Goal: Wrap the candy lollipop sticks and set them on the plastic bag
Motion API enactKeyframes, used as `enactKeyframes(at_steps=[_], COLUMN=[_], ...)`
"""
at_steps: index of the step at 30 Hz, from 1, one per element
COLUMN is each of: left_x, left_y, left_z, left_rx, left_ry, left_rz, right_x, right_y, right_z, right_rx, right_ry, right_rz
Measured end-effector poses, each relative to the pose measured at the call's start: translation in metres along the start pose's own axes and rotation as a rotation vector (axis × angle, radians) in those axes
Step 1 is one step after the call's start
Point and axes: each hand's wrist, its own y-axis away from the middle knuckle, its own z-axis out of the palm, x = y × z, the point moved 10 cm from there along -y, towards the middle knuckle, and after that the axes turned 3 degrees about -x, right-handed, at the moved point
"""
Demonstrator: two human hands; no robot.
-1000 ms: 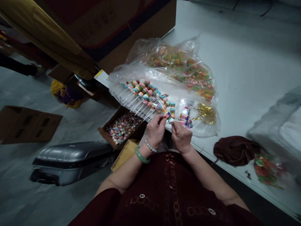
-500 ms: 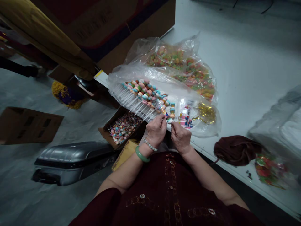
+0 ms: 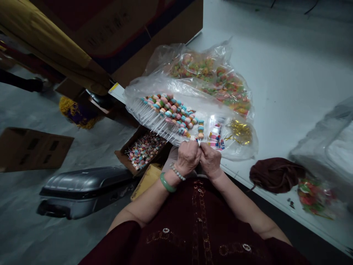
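Note:
My left hand and my right hand are pressed together at the table's near edge, both pinching one candy skewer of pastel pieces. Its stick end is hidden between my fingers. Just beyond my hands lies a row of candy skewers with white sticks on a clear plastic sheet. A bunch of gold twist ties rests to the right of the skewers. A green bangle and a pearl bracelet circle my left wrist.
A clear bag of loose colourful candies lies farther back on the white table. A dark red cloth and a small candy bag sit right. Below left are a box of wrapped skewers, a grey case and cardboard boxes.
My two hands have drawn closer together until they touch, and the skewer they hold now stands nearer the table edge. The view has shifted slightly.

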Motion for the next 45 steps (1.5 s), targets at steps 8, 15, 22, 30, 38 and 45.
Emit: enactKeyframes(at_steps=[8, 15, 22, 30, 38, 45], left_x=[-0.065, -0.071, -0.053, -0.039, -0.046, -0.053], left_y=[0.019, 0.01, 0.004, 0.015, 0.015, 0.007], left_z=[0.035, 0.055, 0.058, 0.061, 0.074, 0.067], left_rx=[0.0, 0.01, -0.031, 0.038, -0.142, 0.002], left_ry=[0.955, 1.706, 1.767, 1.648, 1.765, 1.813], left_rz=[-0.654, -0.956, -0.944, -0.928, -1.061, -1.032], right_x=[0.049, 0.031, 0.03, 0.036, 0.029, 0.025], right_y=[0.0, -0.001, -0.001, -0.007, 0.012, 0.013], right_z=[0.045, 0.043, 0.047, 0.028, 0.075, 0.075], right_rx=[-0.22, -0.262, -0.335, -0.089, -0.555, -0.592], right_ry=[-0.916, -0.776, -0.846, -0.635, -1.294, -1.268], right_rz=[0.576, 0.439, 0.431, 0.419, 0.832, 0.788])
